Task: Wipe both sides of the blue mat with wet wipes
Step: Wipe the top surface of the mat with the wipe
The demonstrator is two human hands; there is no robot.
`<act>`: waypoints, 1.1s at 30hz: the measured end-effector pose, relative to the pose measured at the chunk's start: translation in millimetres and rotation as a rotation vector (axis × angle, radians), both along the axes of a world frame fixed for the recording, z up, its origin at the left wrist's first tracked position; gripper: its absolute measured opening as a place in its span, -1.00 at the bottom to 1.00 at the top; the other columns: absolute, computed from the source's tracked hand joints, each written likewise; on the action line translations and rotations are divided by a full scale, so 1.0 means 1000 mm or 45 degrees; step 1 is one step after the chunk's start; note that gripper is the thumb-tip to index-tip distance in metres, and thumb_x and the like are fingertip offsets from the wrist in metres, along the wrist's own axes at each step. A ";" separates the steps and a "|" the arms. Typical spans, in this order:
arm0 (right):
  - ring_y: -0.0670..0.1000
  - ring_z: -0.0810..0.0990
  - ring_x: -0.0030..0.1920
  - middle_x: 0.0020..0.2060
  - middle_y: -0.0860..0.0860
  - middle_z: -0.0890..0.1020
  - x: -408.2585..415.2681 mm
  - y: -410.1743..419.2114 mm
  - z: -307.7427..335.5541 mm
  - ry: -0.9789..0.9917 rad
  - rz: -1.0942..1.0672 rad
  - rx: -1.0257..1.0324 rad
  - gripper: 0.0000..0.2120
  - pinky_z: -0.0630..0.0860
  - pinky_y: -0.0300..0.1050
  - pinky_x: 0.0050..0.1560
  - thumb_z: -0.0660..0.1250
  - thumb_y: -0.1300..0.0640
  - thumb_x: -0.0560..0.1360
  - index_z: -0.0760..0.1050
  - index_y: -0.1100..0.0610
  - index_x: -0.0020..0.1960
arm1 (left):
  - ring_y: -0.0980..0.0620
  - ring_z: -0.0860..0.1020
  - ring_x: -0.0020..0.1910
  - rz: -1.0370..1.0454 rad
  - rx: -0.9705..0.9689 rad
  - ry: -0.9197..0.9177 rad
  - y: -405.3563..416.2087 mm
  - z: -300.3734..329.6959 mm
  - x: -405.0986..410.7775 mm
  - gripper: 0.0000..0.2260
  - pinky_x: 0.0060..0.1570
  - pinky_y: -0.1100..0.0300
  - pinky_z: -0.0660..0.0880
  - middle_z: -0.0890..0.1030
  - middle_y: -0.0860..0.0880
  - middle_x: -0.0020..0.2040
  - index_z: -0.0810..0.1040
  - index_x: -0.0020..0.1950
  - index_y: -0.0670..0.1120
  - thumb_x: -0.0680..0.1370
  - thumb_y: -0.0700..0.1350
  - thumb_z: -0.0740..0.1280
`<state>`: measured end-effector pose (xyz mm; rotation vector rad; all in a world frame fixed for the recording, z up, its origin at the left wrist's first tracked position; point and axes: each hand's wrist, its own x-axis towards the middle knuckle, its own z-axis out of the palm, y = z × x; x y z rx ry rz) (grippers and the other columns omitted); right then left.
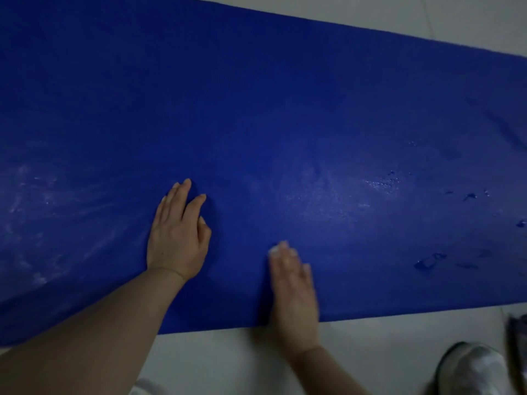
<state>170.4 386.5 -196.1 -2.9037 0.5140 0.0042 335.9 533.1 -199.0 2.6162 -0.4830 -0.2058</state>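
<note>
No brand, label or other writing can be read anywhere in the view. The blue mat [285, 109] lies flat on a pale floor [233, 357] and fills most of the picture, running from the left edge to the right edge; its near edge crosses just in front of the person. Its surface is deep blue with a fine grain. There are whitish smears on the left part, a shiny wet patch right of the middle, and some small dark marks or dents toward the right end. The left hand [178, 232] rests palm down on the mat, its fingers mostly straight and a little apart, the thumb bent beside them. The right hand [293, 292] is blurred; it lies flat over the near edge of the mat with the fingers close together, and something white [275, 249] shows at the fingertips, but I cannot tell if it is a wipe. At the bottom right corner a grey shoe [473, 369] stands on the floor.
</note>
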 end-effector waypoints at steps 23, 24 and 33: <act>0.05 0.13 0.50 0.46 0.11 0.26 -0.018 0.051 0.001 -0.089 0.078 0.167 -0.42 0.02 -0.05 0.49 0.03 0.35 0.40 0.28 0.23 0.43 | -0.10 0.14 0.52 0.013 0.019 0.016 0.000 0.003 0.001 -0.63 0.49 0.04 0.00 0.24 -0.18 0.52 0.43 0.38 -0.22 0.57 -0.26 0.23; 0.04 0.18 0.49 0.46 0.08 0.29 -0.015 0.060 0.005 -0.068 0.235 0.202 -0.41 0.07 -0.06 0.48 0.05 0.33 0.39 0.31 0.21 0.42 | -0.11 0.14 0.52 0.006 0.022 0.014 0.000 0.003 0.001 -0.64 0.49 0.04 0.00 0.24 -0.18 0.52 0.43 0.38 -0.22 0.57 -0.26 0.23; 0.01 0.00 0.52 0.45 0.10 0.24 -0.014 0.004 -0.006 -0.068 -0.175 0.084 -0.43 -0.03 -0.06 0.48 0.00 0.34 0.41 0.21 0.22 0.43 | -0.14 0.17 0.51 0.009 0.017 0.004 -0.001 0.001 0.002 -0.64 0.48 -0.01 0.02 0.26 -0.20 0.50 0.44 0.36 -0.24 0.56 -0.29 0.24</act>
